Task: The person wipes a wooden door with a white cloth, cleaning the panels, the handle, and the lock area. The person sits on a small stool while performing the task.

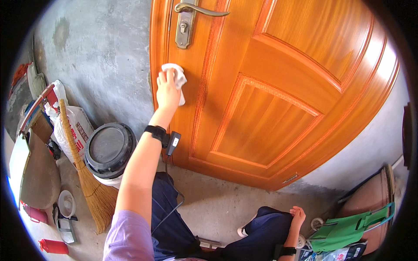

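Observation:
My left hand (167,93) is stretched forward and presses a white cloth (179,78) against the orange-brown wooden door (225,55). The cloth lies on the door's left stile, below a bronze-coloured lever handle (204,9) and its lock plate (183,36). Part of the cloth hangs out below the palm. A black strap with a small device (173,143) and a cable is on my left wrist. My right hand (297,216) rests beside my bent right knee, fingers loosely curled, with nothing seen in it.
At left stand a white bucket with a black lid (109,146), a straw broom (94,192), a white sack (76,125) and a large jar (40,173). Red flasks (55,246) are on the concrete floor (209,195). A green folding cart (343,230) and brown vat (365,199) are at right.

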